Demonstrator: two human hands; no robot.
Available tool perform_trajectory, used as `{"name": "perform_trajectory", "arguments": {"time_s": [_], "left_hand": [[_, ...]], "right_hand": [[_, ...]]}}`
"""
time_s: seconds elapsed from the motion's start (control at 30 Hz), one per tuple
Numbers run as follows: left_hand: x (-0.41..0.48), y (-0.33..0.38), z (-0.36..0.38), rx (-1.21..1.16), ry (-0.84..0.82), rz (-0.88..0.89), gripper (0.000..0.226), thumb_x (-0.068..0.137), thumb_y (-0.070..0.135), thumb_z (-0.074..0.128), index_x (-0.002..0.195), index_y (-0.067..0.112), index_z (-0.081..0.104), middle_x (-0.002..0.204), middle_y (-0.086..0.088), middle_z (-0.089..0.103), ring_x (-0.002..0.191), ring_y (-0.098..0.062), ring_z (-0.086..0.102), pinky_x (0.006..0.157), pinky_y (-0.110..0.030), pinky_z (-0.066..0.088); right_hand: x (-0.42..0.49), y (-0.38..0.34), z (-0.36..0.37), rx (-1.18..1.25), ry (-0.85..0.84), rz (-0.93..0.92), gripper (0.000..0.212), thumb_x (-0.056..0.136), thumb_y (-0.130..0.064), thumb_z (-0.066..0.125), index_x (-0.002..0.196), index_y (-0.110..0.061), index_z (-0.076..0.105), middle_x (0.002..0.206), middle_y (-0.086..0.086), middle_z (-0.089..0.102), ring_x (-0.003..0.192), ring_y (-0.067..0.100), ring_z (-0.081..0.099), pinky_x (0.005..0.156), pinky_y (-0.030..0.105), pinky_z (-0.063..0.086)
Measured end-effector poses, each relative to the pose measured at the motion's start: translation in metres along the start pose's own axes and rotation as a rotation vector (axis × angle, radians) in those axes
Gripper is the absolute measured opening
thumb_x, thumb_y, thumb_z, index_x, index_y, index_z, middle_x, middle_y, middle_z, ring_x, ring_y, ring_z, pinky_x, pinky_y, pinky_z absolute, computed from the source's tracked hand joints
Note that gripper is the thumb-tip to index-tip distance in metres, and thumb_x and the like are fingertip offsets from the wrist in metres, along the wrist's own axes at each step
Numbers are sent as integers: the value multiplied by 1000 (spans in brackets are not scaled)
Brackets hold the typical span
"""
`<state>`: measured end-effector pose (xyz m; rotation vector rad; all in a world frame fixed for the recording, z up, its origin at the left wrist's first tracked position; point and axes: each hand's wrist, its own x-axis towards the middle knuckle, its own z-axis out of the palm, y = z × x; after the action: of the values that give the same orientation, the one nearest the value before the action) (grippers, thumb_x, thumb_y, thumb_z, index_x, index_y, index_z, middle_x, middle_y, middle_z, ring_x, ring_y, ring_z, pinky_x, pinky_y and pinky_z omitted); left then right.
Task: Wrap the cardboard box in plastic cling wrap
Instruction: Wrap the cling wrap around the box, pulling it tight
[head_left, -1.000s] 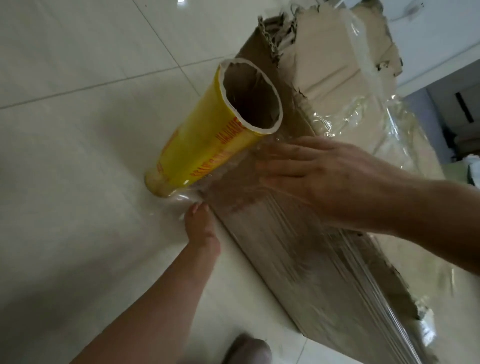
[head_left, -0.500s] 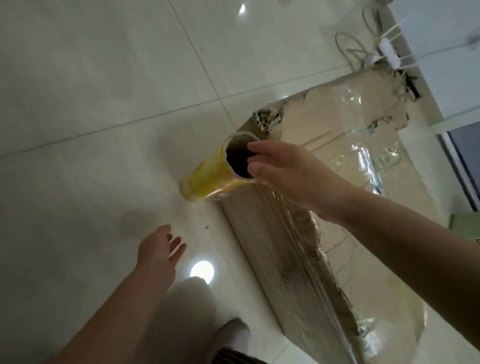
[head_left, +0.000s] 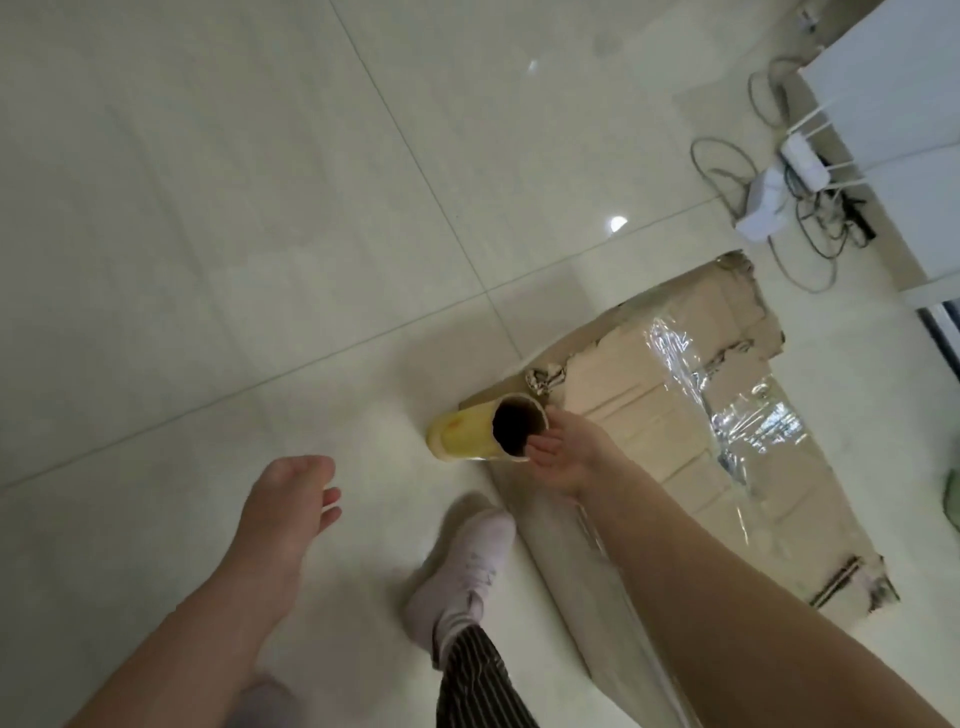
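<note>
Status: cardboard box (head_left: 623, 395) lies on the tiled floor (head_left: 208, 260), right of centre, partly wrapped. Shiny film (head_left: 748, 423) crosses its top, and more is stretched down its near-left side. Cling wrap roll (head_left: 467, 436) stands on end at the box's left corner, open core facing up. Right hand (head_left: 566, 457) grips the core's top rim, fingers curled on it. Left hand (head_left: 288, 499) hangs over the floor, fingers loosely apart, holding nothing. Socked foot (head_left: 462, 561) is just beside the box's near side.

Step in hand, my read: carry the roll round the corner for another pass.
- Hold the roll upright and close to the cardboard.
- Pull the film taut before turning the corner.
- Overlap the bands already laid.
- Free hand presses film onto the face so it doesn't slip.
- Risk: torn cardboard edges likely snag the film.

Writing: none readable. Roll label is yellow with an orange smudge, too blurred. Router (head_left: 802, 161) and cables (head_left: 722, 166) far right show no legible marks.
</note>
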<state>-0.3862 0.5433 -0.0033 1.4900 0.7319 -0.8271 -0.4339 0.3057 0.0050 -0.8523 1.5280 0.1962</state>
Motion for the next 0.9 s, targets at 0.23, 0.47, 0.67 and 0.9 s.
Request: {"name": "perform_trajectory", "arguments": {"time_s": [0.23, 0.47, 0.67, 0.9], "left_hand": [[29, 2, 39, 35, 24, -118, 10, 93, 8, 51, 85, 12, 54, 91, -6, 56, 78, -19, 57, 69, -27, 48], [49, 36, 80, 258, 40, -45, 11, 95, 14, 50, 85, 15, 53, 92, -7, 58, 83, -21, 59, 76, -34, 51], [75, 78, 106, 737, 15, 260, 1, 90, 19, 54, 92, 19, 54, 99, 0, 60, 93, -22, 58, 82, -30, 45], [114, 86, 139, 1121, -251, 303, 6, 92, 23, 51, 97, 21, 53, 110, -3, 59, 95, -19, 56, 81, -27, 41]], "right_hand": [[64, -6, 44, -40, 79, 66, 49, 87, -25, 61, 130, -4, 49, 126, 12, 56, 116, 32, 56, 90, 37, 48], [52, -15, 66, -178, 142, 58, 36, 97, -5, 41, 131, 6, 45, 133, 23, 51, 121, 36, 51, 92, 38, 44], [44, 0, 60, -676, 203, 63, 24, 90, -14, 46, 111, -6, 54, 88, 8, 53, 82, 26, 50, 70, 31, 36], [53, 8, 67, -772, 252, 11, 23, 88, -14, 47, 67, -14, 38, 66, 0, 42, 65, 17, 43, 48, 25, 26]]}}
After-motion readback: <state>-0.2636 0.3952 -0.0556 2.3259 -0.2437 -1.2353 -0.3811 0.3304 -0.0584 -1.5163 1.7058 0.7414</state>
